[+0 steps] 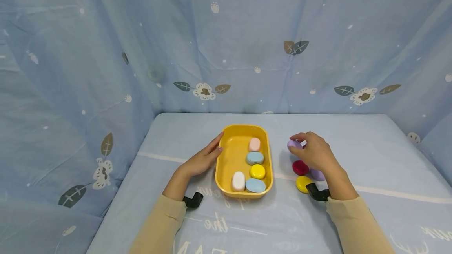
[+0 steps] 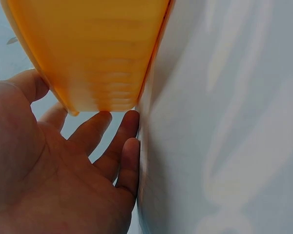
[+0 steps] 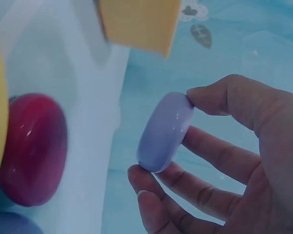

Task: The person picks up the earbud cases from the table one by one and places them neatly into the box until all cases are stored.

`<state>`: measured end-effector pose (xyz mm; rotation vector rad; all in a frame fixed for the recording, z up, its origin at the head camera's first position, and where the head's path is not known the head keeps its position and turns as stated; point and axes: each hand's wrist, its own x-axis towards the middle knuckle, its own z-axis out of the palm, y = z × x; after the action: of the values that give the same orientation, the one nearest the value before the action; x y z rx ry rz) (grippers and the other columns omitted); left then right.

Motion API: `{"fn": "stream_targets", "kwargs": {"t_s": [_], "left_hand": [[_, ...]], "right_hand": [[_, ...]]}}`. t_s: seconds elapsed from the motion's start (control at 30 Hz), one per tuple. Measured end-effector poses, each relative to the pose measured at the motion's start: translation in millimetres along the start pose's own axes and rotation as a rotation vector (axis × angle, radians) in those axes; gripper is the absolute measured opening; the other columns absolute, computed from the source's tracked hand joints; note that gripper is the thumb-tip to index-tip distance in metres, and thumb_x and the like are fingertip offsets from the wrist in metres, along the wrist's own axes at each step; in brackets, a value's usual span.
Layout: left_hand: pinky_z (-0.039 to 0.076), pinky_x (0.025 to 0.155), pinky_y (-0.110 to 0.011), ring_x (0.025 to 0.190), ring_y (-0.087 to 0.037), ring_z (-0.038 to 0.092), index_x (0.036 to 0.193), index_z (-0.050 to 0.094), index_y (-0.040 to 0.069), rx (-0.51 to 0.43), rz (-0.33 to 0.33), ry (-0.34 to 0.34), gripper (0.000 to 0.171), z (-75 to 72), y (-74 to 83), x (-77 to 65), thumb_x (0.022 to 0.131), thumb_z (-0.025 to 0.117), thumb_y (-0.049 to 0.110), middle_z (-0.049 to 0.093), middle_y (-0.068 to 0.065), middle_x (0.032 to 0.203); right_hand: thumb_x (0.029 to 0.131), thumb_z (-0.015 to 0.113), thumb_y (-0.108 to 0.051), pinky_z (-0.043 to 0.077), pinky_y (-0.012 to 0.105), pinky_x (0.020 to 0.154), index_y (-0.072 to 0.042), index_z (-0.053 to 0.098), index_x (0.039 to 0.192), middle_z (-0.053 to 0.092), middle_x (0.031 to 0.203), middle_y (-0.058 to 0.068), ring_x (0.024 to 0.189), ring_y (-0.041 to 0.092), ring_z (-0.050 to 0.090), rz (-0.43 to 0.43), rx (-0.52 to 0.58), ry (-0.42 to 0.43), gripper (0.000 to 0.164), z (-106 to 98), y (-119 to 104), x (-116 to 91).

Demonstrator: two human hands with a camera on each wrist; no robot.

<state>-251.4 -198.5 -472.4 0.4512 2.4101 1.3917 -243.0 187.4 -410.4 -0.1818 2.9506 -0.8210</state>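
Observation:
My right hand (image 1: 316, 153) pinches a glossy lavender oval piece (image 3: 166, 132) between thumb and fingertips, raised over the table right of the tray. The yellow tray (image 1: 229, 150) has rounded corners and stands at the table's middle. Against its left wall rests my left hand (image 1: 198, 163), thumb by the rim and fingers loosely bent along the side. Inside the tray, mostly to the right, lie a pink piece (image 1: 254, 144), a light blue one (image 1: 255, 158), a yellow one (image 1: 257, 171), a white one (image 1: 238, 181) and another light blue one (image 1: 256, 185).
Below my right hand lie a dark red oval piece (image 1: 300, 167), a yellow piece (image 1: 303, 184) and a second purple piece (image 1: 317, 174), partly hidden by the hand. A pale blue printed cloth (image 1: 226, 222) covers the table. Patterned blue fabric (image 1: 247, 50) hangs behind and at the sides.

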Motion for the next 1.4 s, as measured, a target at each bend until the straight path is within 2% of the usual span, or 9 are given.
{"fn": "stream_targets", "kwargs": {"t_s": [0.37,0.6,0.9,1.13,1.4], "left_hand": [[0.015,0.131,-0.055,0.162,-0.023,0.017,0.162,0.012,0.052,0.01,-0.006,-0.007,0.059,3.4,-0.4,1.2,0.111,0.04,0.05,0.014,0.01,0.174],[0.017,0.13,-0.055,0.161,-0.024,0.019,0.162,0.013,0.053,0.018,-0.014,-0.002,0.058,4.6,-0.7,2.8,0.111,0.039,0.05,0.015,0.01,0.174],[0.016,0.131,-0.054,0.161,-0.023,0.019,0.163,0.012,0.052,0.021,-0.005,-0.003,0.059,2.9,-2.5,2.7,0.11,0.039,0.052,0.014,0.01,0.174],[0.017,0.13,-0.054,0.161,-0.023,0.02,0.162,0.013,0.054,0.025,-0.012,0.003,0.058,0.2,0.7,1.3,0.111,0.04,0.05,0.014,0.011,0.174],[0.016,0.131,-0.053,0.161,-0.023,0.02,0.163,0.013,0.052,0.028,-0.01,0.003,0.059,-1.9,0.6,0.4,0.11,0.04,0.051,0.014,0.011,0.174]], "right_hand": [[0.096,0.072,-0.037,0.063,0.041,0.076,-0.015,0.072,0.132,0.064,0.132,0.019,0.104,0.034,0.065,-0.06,0.011,0.04,0.042,1,-17,-11],[0.097,0.072,-0.039,0.064,0.042,0.077,-0.016,0.071,0.134,0.065,0.133,0.015,0.109,0.035,0.066,-0.097,0.037,0.042,0.044,4,-27,-17],[0.094,0.076,-0.035,0.06,0.046,0.081,-0.017,0.073,0.131,0.071,0.122,0.009,0.103,0.031,0.068,-0.222,-0.014,0.073,0.041,7,-45,-15],[0.096,0.075,-0.034,0.057,0.041,0.082,-0.015,0.073,0.131,0.07,0.122,0.006,0.104,0.03,0.066,-0.295,0.011,0.032,0.04,14,-61,-12],[0.098,0.073,-0.032,0.051,0.035,0.079,-0.016,0.075,0.127,0.069,0.114,0.006,0.099,0.026,0.064,-0.409,0.033,-0.014,0.033,25,-76,-10]]}}
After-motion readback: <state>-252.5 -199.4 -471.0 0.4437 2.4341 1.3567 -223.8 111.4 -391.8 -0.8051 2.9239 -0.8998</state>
